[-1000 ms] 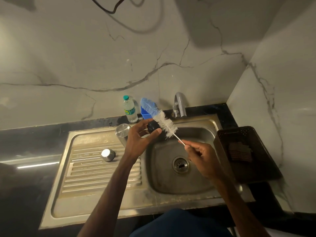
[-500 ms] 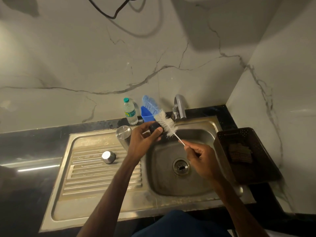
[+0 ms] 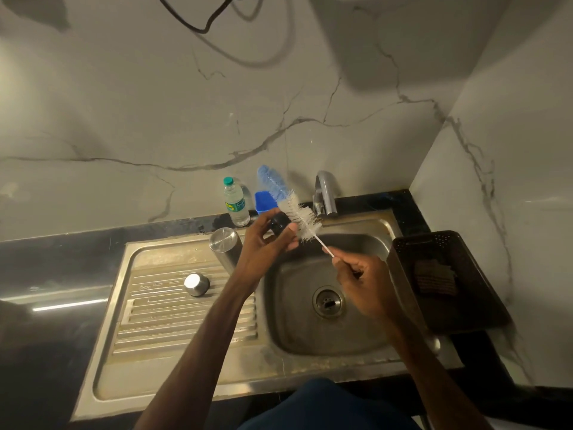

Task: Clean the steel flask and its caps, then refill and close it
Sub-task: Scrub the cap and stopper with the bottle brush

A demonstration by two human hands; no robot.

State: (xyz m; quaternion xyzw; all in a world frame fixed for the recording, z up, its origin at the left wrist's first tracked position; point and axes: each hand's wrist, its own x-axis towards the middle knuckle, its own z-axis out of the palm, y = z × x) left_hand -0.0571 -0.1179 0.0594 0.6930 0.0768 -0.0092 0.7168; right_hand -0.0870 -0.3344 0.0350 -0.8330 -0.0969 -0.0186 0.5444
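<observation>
Now the left hand (image 3: 263, 243) pinches the black cap (image 3: 279, 223) over the sink (image 3: 341, 336), and the right hand (image 3: 362, 280) pinches the brush (image 3: 297, 215). A hard push could knock the cap down into the sink.

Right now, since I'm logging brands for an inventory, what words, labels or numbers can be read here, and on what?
On the plastic water bottle: green label, pale script too blurred to read.
On the steel flask, steel cap, black cap, bottle brush: no lettering shows.

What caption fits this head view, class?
Left hand holds a black cap, right hand a bottle brush against it, over the sink.
</observation>
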